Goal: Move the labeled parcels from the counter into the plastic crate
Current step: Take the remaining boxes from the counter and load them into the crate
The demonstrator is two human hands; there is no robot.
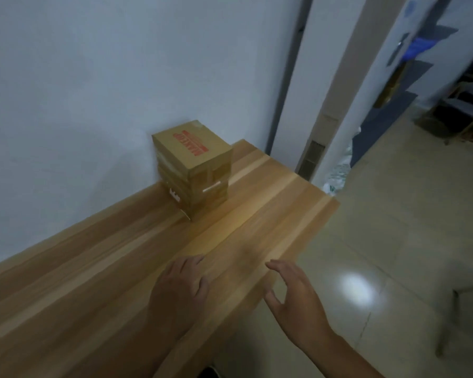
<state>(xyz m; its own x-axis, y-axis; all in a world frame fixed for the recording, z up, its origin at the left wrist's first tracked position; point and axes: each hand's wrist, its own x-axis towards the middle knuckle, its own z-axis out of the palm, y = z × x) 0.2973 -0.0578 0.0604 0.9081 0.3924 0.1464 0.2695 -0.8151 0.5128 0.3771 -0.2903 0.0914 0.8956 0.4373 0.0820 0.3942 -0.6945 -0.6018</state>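
Bare counter (257,214) before parcel stack (193,167), wall (79,91) touching behind

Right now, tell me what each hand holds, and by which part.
Nothing is held. The left hand and right hand are open and empty, short of the stacked parcels on the counter.

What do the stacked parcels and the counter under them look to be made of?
Parcels: matte brown cardboard, judging by folded edges, red print on top and pale labels or tape on the sides. Counter: wood or wood-look laminate with a slight sheen; lengthwise grain stripes show, but blur leaves solid or veneer open.
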